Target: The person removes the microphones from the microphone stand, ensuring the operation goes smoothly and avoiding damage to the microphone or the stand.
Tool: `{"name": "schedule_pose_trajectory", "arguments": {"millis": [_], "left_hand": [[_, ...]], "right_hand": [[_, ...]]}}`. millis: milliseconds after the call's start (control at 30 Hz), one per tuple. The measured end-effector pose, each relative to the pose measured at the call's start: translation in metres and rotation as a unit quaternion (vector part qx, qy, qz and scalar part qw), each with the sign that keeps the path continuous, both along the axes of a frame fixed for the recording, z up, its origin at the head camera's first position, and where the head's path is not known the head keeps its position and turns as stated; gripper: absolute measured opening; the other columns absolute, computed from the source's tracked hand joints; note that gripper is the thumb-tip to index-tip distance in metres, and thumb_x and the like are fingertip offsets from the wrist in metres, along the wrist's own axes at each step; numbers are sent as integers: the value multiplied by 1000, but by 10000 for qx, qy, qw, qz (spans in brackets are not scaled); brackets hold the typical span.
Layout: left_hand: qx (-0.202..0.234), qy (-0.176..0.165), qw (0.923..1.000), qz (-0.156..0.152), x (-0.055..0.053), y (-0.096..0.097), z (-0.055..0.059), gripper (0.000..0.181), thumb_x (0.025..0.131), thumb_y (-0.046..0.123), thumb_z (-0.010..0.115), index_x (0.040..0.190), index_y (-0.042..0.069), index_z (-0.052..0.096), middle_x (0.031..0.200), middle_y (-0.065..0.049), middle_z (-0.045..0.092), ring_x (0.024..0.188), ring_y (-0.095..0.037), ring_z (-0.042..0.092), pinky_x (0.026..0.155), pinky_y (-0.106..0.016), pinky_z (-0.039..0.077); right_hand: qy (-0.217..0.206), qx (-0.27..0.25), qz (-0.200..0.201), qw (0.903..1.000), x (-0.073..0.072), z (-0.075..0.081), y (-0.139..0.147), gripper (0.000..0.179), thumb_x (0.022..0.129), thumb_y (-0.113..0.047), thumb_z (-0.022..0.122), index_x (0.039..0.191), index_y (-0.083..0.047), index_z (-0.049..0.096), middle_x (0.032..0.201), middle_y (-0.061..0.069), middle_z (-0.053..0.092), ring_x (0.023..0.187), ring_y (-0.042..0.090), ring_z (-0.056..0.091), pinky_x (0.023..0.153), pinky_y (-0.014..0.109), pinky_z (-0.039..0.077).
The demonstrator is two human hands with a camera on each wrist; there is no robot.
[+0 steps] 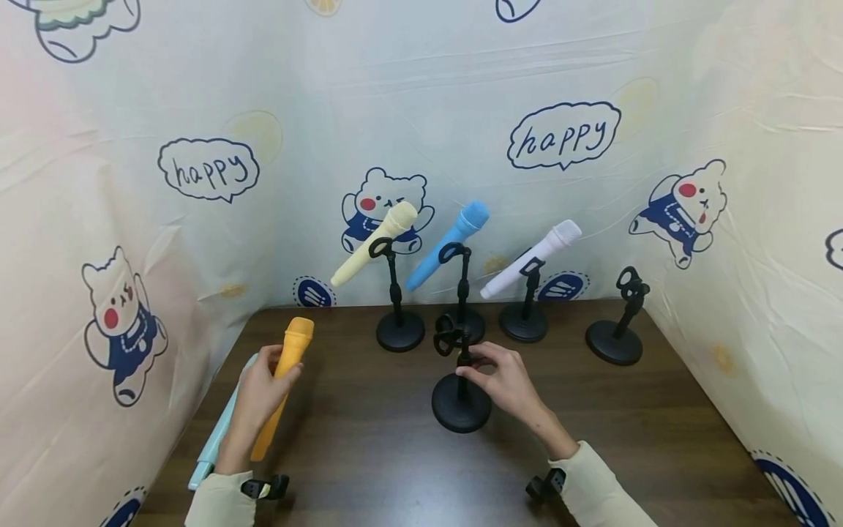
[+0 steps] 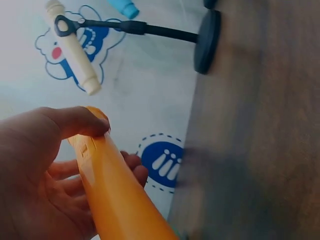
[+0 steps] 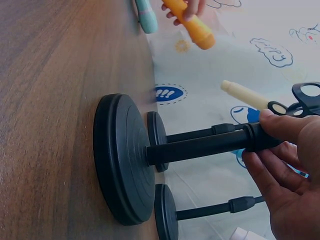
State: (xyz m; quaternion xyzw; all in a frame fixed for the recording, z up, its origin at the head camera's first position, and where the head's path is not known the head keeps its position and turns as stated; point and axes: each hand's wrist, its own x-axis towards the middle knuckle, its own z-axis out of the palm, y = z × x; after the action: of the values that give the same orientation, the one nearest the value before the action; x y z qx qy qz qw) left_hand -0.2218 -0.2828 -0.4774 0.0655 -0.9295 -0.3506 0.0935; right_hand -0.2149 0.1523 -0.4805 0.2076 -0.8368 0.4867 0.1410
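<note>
My left hand (image 1: 263, 391) grips an orange microphone (image 1: 290, 359), thumb on one side and fingers behind it; its head points up and away. In the left wrist view the orange microphone (image 2: 115, 185) fills the lower middle. My right hand (image 1: 503, 380) pinches the upper pole of a black microphone stand (image 1: 462, 402) between thumb and fingers. The right wrist view shows that stand's round base (image 3: 125, 160) and an open ring clip at its top, with no microphone in it. Whether the base touches the table cannot be told.
Behind, three stands hold a cream microphone (image 1: 375, 245), a blue microphone (image 1: 448, 245) and a lilac microphone (image 1: 532, 258). Another black stand (image 1: 615, 340) with a bare clip is at the right. A light-blue microphone (image 1: 220, 432) lies on the brown table (image 1: 369, 468) at left. A patterned cloth (image 1: 421, 110) hangs behind.
</note>
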Motion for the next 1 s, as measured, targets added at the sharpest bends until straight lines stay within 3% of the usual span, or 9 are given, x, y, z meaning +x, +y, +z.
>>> {"name": "schedule_pose_trajectory", "arguments": {"millis": [233,700,1000], "left_hand": [[-702,466,9964,104,2,-7,-17,55,96,24,77,136,-10,60,118,-30,71,96,-39,67,82,-54,54],[-1518,299,9871,413,17,-16,-32,51,90,24,79,123,-12,64,99,-28,70,77,-39,63,67,-61,51],[-1644,-77,9856,399,23,-22,-37,35,89,19,74,103,-10,62,74,-17,58,62,-31,53,53,-48,43]], "right_hand": [[-44,-12,-11,10000,1,0,0,26,88,-11,88,111,-4,78,106,8,79,91,23,78,84,55,65],[-30,8,-36,10000,0,1,0,25,88,-11,88,110,-5,78,105,8,79,91,23,78,84,53,65],[16,7,-6,10000,-1,0,0,24,88,-13,88,109,-7,79,106,5,79,89,19,78,80,45,67]]}}
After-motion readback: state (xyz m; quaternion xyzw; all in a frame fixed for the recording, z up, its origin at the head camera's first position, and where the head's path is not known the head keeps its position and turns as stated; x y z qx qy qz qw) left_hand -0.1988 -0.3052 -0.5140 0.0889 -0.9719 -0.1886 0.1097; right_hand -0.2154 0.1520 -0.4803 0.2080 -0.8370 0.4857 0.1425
